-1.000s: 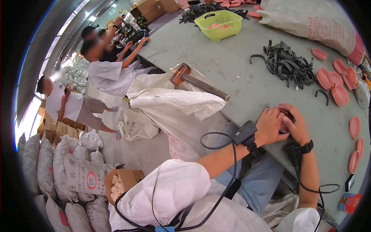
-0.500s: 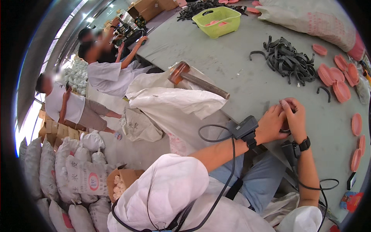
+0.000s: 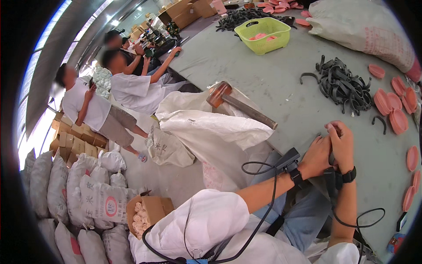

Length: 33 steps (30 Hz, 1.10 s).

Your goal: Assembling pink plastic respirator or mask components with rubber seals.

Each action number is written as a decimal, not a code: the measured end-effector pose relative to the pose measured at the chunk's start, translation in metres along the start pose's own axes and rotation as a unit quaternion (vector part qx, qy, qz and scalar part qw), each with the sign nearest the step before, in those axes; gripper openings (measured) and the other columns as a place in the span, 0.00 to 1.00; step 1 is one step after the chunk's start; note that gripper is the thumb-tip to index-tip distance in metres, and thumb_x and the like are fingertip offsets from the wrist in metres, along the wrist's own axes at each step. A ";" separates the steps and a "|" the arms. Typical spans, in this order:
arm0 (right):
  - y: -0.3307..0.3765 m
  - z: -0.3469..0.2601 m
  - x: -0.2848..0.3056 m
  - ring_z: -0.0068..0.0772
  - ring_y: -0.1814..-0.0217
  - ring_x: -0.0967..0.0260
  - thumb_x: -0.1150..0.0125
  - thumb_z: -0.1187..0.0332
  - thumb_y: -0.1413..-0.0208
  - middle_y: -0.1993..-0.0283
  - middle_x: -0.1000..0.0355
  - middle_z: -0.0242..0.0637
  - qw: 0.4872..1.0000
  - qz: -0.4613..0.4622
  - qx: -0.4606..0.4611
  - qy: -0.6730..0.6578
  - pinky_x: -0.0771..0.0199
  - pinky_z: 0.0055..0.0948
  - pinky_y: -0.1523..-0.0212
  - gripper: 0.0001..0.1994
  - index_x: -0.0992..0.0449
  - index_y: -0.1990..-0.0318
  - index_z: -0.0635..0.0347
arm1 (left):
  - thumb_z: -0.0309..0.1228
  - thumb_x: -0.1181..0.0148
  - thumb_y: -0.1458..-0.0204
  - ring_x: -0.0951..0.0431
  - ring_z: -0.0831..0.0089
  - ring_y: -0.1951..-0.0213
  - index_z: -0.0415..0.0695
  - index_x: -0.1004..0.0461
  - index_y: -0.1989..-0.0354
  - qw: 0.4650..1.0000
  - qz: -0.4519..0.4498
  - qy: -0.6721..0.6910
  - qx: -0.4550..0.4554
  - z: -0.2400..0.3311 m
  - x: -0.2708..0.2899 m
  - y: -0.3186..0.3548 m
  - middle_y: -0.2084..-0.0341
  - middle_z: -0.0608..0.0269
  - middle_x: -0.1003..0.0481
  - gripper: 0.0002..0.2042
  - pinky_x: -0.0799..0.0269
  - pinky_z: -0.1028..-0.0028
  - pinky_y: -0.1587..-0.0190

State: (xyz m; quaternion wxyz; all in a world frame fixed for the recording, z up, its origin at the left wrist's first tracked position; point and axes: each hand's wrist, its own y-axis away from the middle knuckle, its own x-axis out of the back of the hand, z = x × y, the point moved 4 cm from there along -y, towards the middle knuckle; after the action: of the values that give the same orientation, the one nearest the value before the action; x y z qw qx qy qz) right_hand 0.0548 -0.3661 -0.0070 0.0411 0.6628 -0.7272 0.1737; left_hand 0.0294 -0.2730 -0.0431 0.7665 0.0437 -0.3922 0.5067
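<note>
My left hand [image 3: 315, 155] and my right hand [image 3: 341, 144] are together at the table's near edge, fingers bent and closed. A dark piece [image 3: 331, 159] shows in the gap between them, mostly hidden by the fingers, so I cannot make out its kind. Beyond the hands is a tangled pile of dark grey curved strips [image 3: 343, 86], with one loose strip [image 3: 379, 125] beside it. Several pink oval shallow cups [image 3: 398, 121] lie to the right of the pile, some stacked against each other.
A mallet [image 3: 237, 103] lies on white woven sacking [image 3: 198, 125] at the table's left edge. A lime-green basket [image 3: 268, 42] holding pink pieces stands far back near a large sack [image 3: 360, 33]. Left are filled sacks [image 3: 103, 200], an open carton [image 3: 156, 211] and other people [image 3: 136, 86]. Cables hang from my wrists.
The view has shifted, so the table and pile appear lower and further right. My hands remain together, with the fingers slightly rearranged and the dark piece less visible between them.
</note>
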 end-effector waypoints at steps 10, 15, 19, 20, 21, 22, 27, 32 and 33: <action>-0.005 0.008 0.003 0.29 0.62 0.33 0.50 0.60 0.40 0.60 0.27 0.41 1.000 -0.001 0.004 -0.021 0.34 0.26 0.57 0.17 0.31 0.50 0.62 | 0.34 0.34 0.61 0.37 0.47 0.47 0.38 0.48 0.39 0.998 0.044 0.036 -0.006 0.000 0.004 0.000 0.45 0.47 0.40 0.39 0.40 0.58 0.45; -0.012 0.023 0.020 0.30 0.56 0.33 0.50 0.59 0.39 0.48 0.32 0.47 0.981 0.010 -0.073 -0.180 0.34 0.27 0.53 0.21 0.38 0.42 0.59 | 0.34 0.37 0.58 0.38 0.45 0.46 0.46 0.42 0.40 0.997 0.057 0.045 0.018 0.004 0.005 0.002 0.44 0.43 0.40 0.34 0.42 0.57 0.43; -0.011 0.034 0.037 0.31 0.54 0.33 0.51 0.61 0.39 0.47 0.33 0.47 0.996 -0.055 -0.014 -0.071 0.33 0.29 0.52 0.21 0.39 0.42 0.60 | 0.37 0.39 0.57 0.39 0.45 0.44 0.50 0.41 0.39 0.994 0.087 -0.057 0.018 0.007 0.011 0.007 0.44 0.41 0.41 0.33 0.43 0.56 0.42; -0.006 0.035 0.039 0.31 0.53 0.32 0.50 0.63 0.39 0.48 0.31 0.46 0.995 -0.071 -0.020 -0.062 0.33 0.29 0.53 0.19 0.36 0.44 0.62 | 0.40 0.40 0.56 0.40 0.45 0.43 0.50 0.41 0.39 0.993 0.091 -0.076 0.024 0.006 0.012 0.008 0.44 0.40 0.41 0.33 0.45 0.55 0.42; -0.002 0.038 0.040 0.30 0.53 0.32 0.50 0.65 0.39 0.50 0.30 0.45 0.994 -0.086 -0.027 -0.055 0.33 0.29 0.53 0.16 0.34 0.47 0.64 | 0.42 0.41 0.55 0.42 0.45 0.42 0.50 0.41 0.39 0.990 0.093 -0.097 0.031 0.005 0.013 0.008 0.43 0.40 0.41 0.32 0.46 0.54 0.42; 0.000 0.041 0.041 0.30 0.53 0.32 0.50 0.65 0.39 0.50 0.30 0.45 0.994 -0.088 -0.026 -0.057 0.33 0.29 0.53 0.16 0.34 0.47 0.64 | 0.42 0.41 0.55 0.42 0.45 0.42 0.50 0.41 0.39 0.990 0.094 -0.100 0.033 0.004 0.014 0.009 0.43 0.40 0.41 0.32 0.46 0.54 0.42; 0.005 0.037 0.037 0.41 0.57 0.32 0.48 0.69 0.44 0.62 0.27 0.44 0.990 -0.048 0.033 0.132 0.34 0.32 0.53 0.09 0.26 0.62 0.67 | 0.47 0.44 0.54 0.45 0.45 0.40 0.48 0.42 0.38 0.985 0.048 -0.155 0.052 0.003 0.012 0.009 0.42 0.40 0.42 0.33 0.52 0.49 0.40; 0.006 0.039 0.036 0.45 0.57 0.33 0.47 0.69 0.44 0.62 0.27 0.45 0.988 -0.051 0.063 0.133 0.34 0.34 0.54 0.09 0.26 0.63 0.66 | 0.47 0.43 0.55 0.45 0.47 0.39 0.42 0.45 0.38 0.986 0.041 -0.151 0.047 0.004 0.012 0.011 0.42 0.42 0.42 0.36 0.54 0.49 0.39; 0.006 0.039 0.037 0.44 0.57 0.33 0.47 0.68 0.44 0.62 0.27 0.45 0.988 -0.046 0.079 0.127 0.35 0.34 0.54 0.09 0.26 0.63 0.66 | 0.47 0.42 0.55 0.45 0.48 0.39 0.39 0.45 0.39 0.988 0.032 -0.141 0.050 0.005 0.012 0.011 0.42 0.43 0.42 0.38 0.54 0.48 0.39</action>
State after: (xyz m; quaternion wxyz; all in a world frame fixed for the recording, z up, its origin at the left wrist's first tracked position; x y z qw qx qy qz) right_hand 0.0508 -0.4124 -0.0342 0.0880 0.6693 -0.6688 0.3114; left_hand 0.0200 -0.2615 -0.0356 0.6838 0.1405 -0.4716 0.5388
